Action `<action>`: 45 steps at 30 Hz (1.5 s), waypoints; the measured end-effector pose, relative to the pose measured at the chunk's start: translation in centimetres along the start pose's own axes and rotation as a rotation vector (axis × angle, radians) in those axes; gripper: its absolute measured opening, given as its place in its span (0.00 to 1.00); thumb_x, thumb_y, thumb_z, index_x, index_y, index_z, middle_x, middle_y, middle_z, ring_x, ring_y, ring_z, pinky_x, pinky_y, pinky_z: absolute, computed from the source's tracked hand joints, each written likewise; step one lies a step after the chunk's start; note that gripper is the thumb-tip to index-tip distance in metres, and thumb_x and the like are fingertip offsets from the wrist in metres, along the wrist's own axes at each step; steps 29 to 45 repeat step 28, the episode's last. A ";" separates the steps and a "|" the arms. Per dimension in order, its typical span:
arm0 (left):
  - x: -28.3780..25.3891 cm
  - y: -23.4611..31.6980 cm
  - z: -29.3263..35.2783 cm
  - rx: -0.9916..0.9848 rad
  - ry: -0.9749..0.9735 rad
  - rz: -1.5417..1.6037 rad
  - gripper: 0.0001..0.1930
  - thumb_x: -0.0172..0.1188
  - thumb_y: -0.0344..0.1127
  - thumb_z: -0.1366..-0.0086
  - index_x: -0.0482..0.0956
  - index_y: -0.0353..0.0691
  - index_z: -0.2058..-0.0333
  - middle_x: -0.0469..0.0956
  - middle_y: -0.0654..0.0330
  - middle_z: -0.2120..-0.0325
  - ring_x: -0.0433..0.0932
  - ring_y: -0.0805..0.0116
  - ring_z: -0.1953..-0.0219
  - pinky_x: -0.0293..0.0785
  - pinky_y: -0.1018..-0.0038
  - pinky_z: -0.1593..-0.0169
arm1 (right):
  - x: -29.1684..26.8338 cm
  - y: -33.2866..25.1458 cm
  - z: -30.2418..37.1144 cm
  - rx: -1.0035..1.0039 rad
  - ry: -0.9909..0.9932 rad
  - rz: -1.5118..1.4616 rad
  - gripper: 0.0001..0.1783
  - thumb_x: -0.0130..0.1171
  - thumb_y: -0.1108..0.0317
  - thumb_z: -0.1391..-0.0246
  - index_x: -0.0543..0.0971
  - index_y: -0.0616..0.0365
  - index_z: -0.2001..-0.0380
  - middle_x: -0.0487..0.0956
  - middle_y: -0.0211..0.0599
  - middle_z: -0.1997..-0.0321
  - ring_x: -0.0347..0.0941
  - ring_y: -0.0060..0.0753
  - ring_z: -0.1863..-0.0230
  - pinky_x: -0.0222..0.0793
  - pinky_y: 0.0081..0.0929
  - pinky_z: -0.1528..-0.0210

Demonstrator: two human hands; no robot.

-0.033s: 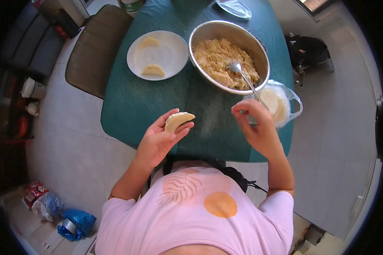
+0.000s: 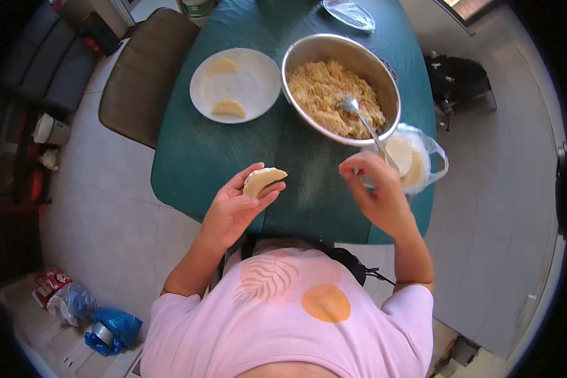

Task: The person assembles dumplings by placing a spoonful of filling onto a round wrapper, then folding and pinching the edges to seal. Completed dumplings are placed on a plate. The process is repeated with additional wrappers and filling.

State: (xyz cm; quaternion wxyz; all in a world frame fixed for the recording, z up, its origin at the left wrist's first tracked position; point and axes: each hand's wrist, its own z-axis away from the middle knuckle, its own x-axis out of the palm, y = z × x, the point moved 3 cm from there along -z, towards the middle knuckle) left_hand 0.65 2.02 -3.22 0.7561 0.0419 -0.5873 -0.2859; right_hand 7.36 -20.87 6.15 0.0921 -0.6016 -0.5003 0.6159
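My left hand (image 2: pixel 229 213) is closed round a folded dumpling (image 2: pixel 262 181), holding it between thumb and fingers above the near part of the table. The dumpling is pale, half-moon shaped, with a pinched edge. My right hand (image 2: pixel 377 192) is raised at the right, thumb and forefinger tips together in a loose ring, with nothing visible in them. Just beyond it lies a clear plastic bag (image 2: pixel 433 165) with round dough wrappers (image 2: pixel 399 155). A steel bowl (image 2: pixel 290 92) of crumbly filling (image 2: pixel 327 94) stands farther off, a metal spoon (image 2: pixel 366 123) leaning in it.
A white plate (image 2: pixel 253 82) with two dumplings (image 2: pixel 229 108) sits left of the bowl on the green-covered table (image 2: pixel 201 170). A plastic-covered dish (image 2: pixel 351 14) is at the far edge. A brown chair (image 2: pixel 143 79) stands at the table's left side.
My right hand has shifted slightly to the left. The plate, bowl and bag appear slightly lower in the picture. My left hand keeps hold of the dumpling.
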 end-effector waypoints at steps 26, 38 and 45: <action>10.1 7.8 9.6 0.427 0.417 0.338 0.28 0.43 0.16 0.47 0.61 0.28 0.44 0.63 0.37 0.45 0.65 0.43 0.42 0.68 0.63 0.39 | 1.7 -0.6 -2.4 0.484 -0.610 -0.818 0.10 0.54 0.65 0.40 0.77 0.60 0.61 0.80 0.35 0.65 0.77 0.23 0.61 0.72 0.24 0.59; 9.7 8.6 10.7 0.460 0.416 0.399 0.29 0.43 0.16 0.47 0.60 0.28 0.43 0.62 0.38 0.44 0.65 0.42 0.41 0.67 0.62 0.39 | 4.3 -1.2 -3.8 0.755 -0.699 -0.871 0.07 0.54 0.67 0.40 0.78 0.53 0.60 0.81 0.35 0.63 0.77 0.24 0.63 0.70 0.19 0.56; 9.7 8.6 10.7 0.460 0.416 0.399 0.29 0.43 0.16 0.47 0.60 0.28 0.43 0.62 0.38 0.44 0.65 0.42 0.41 0.67 0.62 0.39 | 4.3 -1.2 -3.8 0.755 -0.699 -0.871 0.07 0.54 0.67 0.40 0.78 0.53 0.60 0.81 0.35 0.63 0.77 0.24 0.63 0.70 0.19 0.56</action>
